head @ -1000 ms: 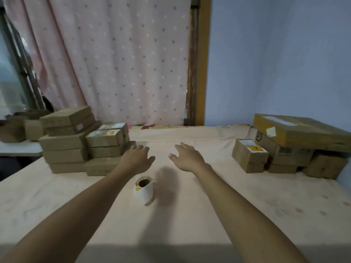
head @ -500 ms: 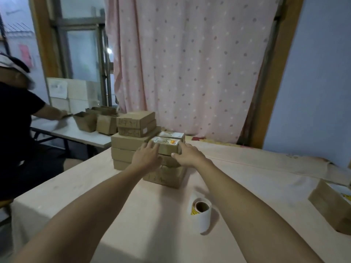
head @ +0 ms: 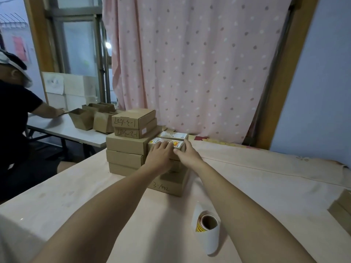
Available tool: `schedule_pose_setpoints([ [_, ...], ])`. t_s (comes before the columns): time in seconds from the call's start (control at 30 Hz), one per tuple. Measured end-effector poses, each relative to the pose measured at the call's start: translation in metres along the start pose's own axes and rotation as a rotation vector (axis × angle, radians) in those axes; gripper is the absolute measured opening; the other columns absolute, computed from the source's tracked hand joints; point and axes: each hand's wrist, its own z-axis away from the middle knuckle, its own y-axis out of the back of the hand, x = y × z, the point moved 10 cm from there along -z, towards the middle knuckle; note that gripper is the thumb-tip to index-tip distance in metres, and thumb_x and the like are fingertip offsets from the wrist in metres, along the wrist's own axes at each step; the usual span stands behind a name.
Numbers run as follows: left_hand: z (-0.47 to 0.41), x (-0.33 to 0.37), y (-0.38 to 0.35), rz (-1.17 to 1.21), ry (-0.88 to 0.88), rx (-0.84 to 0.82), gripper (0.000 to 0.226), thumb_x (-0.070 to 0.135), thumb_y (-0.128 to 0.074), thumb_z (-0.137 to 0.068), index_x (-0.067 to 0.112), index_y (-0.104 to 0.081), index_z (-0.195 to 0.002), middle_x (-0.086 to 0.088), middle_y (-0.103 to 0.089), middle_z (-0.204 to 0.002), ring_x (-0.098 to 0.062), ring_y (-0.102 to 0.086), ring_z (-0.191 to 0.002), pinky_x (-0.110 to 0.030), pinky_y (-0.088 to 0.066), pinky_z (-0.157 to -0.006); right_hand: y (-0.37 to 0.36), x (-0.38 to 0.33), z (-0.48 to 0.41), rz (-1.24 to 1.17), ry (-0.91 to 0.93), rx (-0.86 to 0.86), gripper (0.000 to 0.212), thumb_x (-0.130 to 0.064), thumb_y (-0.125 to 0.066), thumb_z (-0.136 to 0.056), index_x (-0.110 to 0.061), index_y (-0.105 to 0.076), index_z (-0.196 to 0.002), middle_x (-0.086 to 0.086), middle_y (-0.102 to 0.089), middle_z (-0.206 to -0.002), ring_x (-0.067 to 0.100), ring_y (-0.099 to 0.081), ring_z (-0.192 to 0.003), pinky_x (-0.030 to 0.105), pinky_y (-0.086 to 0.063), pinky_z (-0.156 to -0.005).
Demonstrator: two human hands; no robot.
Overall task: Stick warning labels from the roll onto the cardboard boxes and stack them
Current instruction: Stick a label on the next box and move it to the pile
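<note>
A small cardboard box (head: 179, 144) with a white and yellow label on top caps the near stack of boxes (head: 168, 186) at mid-table. My left hand (head: 161, 154) lies on its top with straight fingers. My right hand (head: 187, 155) holds its right end, thumb on the front face and fingers round the corner. A second labelled box (head: 173, 135) sits just behind it. The white label roll (head: 208, 229) stands on the table close to me, under my right forearm, with yellow labels showing at its rim.
Taller stacks of plain boxes (head: 126, 145) stand just left of the near stack. Another box (head: 341, 207) shows at the right edge. A person (head: 13, 114) works at a white side table (head: 66, 130) with open boxes (head: 81, 119). A pink curtain hangs behind.
My view turned left from the right-hand pile to the left stacks. Both hands reached forward from above the roll and settled on the top labelled box.
</note>
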Motion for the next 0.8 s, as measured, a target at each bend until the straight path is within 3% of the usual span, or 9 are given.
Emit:
schedule_pose_setpoints([
  [0.13,0.001,-0.001,0.000,0.090,-0.027,0.074,0.058,0.018,-0.061,-0.090,0.012,-0.044,-0.145,-0.008,-0.045,-0.147,-0.034,-0.032,-0.138,-0.039,-0.032,-0.109,-0.002,0.001,-0.011,-0.099,0.019,0.019,0.065,-0.045,-0.059,-0.099,-0.032,-0.034,-0.157,0.001,-0.042,-0.158,0.023,-0.045,-0.141,0.035,-0.040,-0.109],
  [0.2,0.004,-0.002,0.001,0.117,-0.030,0.089,0.061,0.014,-0.061,-0.090,0.012,-0.043,-0.148,-0.007,-0.043,-0.150,-0.033,-0.029,-0.140,-0.040,-0.031,-0.111,-0.002,0.003,-0.014,-0.116,0.027,0.059,0.057,-0.044,-0.062,-0.097,-0.030,-0.045,-0.149,0.002,-0.051,-0.148,0.021,-0.053,-0.130,0.030,-0.044,-0.099],
  [0.37,0.011,-0.002,0.003,0.141,-0.028,0.140,0.058,0.012,-0.064,-0.087,0.013,-0.049,-0.143,-0.005,-0.046,-0.148,-0.030,-0.032,-0.139,-0.038,-0.036,-0.108,0.009,0.014,-0.015,-0.327,-0.023,0.160,0.059,-0.033,-0.066,-0.094,-0.021,-0.045,-0.147,0.001,-0.059,-0.137,0.019,-0.062,-0.116,0.028,-0.048,-0.087],
  [0.5,0.019,0.001,0.004,0.145,-0.014,0.165,0.052,0.009,-0.065,-0.089,0.014,-0.052,-0.139,-0.002,-0.048,-0.147,-0.028,-0.035,-0.135,-0.042,-0.049,-0.097,0.014,0.020,-0.013,-0.294,-0.062,0.170,0.049,-0.037,-0.069,-0.086,-0.022,-0.061,-0.131,0.004,-0.058,-0.132,0.021,-0.063,-0.109,0.029,-0.050,-0.079],
  [0.6,0.026,0.007,0.010,0.179,-0.031,0.213,0.041,0.011,-0.068,-0.089,0.012,-0.060,-0.129,-0.003,-0.055,-0.138,-0.030,-0.042,-0.126,-0.040,-0.047,-0.096,0.019,0.028,-0.008,-0.364,-0.111,0.178,0.038,-0.033,-0.073,-0.086,-0.026,-0.056,-0.120,0.001,-0.057,-0.126,0.021,-0.063,-0.108,0.034,-0.054,-0.084],
  [0.7,0.034,0.015,0.011,0.212,-0.065,0.210,0.039,0.008,-0.070,-0.086,0.007,-0.062,-0.124,-0.007,-0.057,-0.134,-0.032,-0.045,-0.122,-0.039,-0.044,-0.097,0.015,0.040,0.003,-0.503,-0.196,0.143,0.034,-0.036,-0.075,-0.081,-0.030,-0.049,-0.102,0.003,-0.065,-0.116,0.026,-0.067,-0.106,0.049,-0.058,-0.092],
  [0.8,0.044,0.018,0.011,0.237,-0.087,0.183,0.044,0.007,-0.073,-0.084,0.007,-0.059,-0.126,-0.006,-0.054,-0.138,-0.031,-0.045,-0.126,-0.042,-0.046,-0.098,0.023,0.052,0.019,-0.568,-0.212,0.219,0.029,-0.028,-0.079,-0.082,-0.023,-0.055,-0.097,0.005,-0.070,-0.109,0.026,-0.071,-0.099,0.047,-0.062,-0.085],
])
